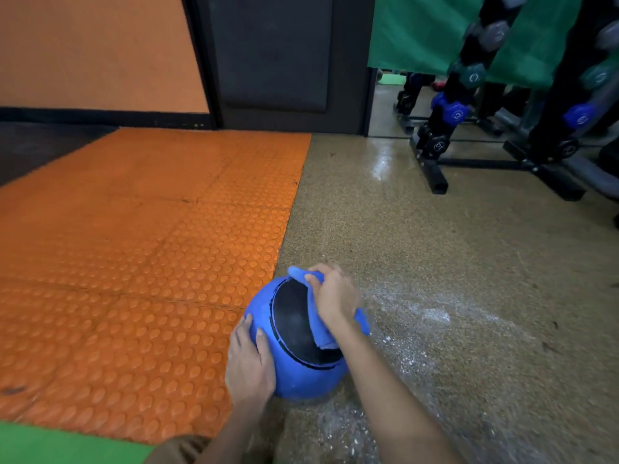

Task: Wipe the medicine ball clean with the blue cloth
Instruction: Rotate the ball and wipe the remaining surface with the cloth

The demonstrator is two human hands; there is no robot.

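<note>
A blue medicine ball point(294, 370) with a black band across its top rests on the speckled floor at the edge of the orange mat. My left hand point(249, 360) lies flat against the ball's left side, fingers spread on it. My right hand point(333, 294) is on the ball's upper right and is closed on the blue cloth point(318, 324). The cloth drapes over the black band, with one end poking out past my fingers at the top and another behind my wrist.
An orange studded mat point(140, 262) covers the floor to the left. A black dumbbell rack point(469, 105) with blue and dark dumbbells stands at the far right, its feet reaching onto the speckled floor point(435, 246). White dust marks the floor right of the ball. A green mat corner point(60, 445) lies at bottom left.
</note>
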